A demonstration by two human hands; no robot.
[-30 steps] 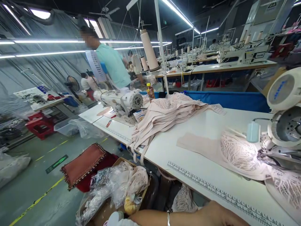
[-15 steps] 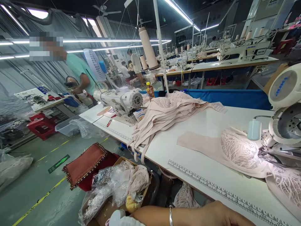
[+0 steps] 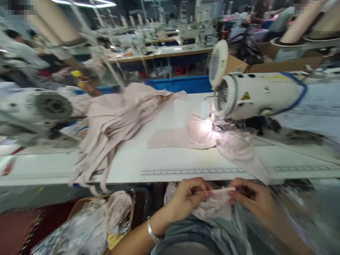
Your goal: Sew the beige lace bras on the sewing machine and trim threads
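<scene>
Below the table's front edge, my left hand [image 3: 187, 196] and my right hand [image 3: 251, 196] pinch a pale pink lace fabric piece [image 3: 216, 203] between them, its top edge drawn straight. The left wrist wears a silver bangle [image 3: 152, 230]. Above them on the table lies a pale pink lace bra [image 3: 202, 132], its middle under the lit needle area of a white sewing machine [image 3: 255, 94]. Its plain band stretches left and its other cup hangs towards the table's front edge. Motion blur softens the picture.
On the white table [image 3: 130, 159] a pile of pale pink bras [image 3: 119, 117] lies left, straps over the edge. Beyond it is another sewing machine [image 3: 39, 106]. A printed ruler [image 3: 186, 171] runs along the front. Below left stands a box [image 3: 77, 207] with plastic bags and lace pieces.
The view has swung right and down. My left hand has come up from the bottom edge, and my right hand has come into view; both now hold the lace piece.
</scene>
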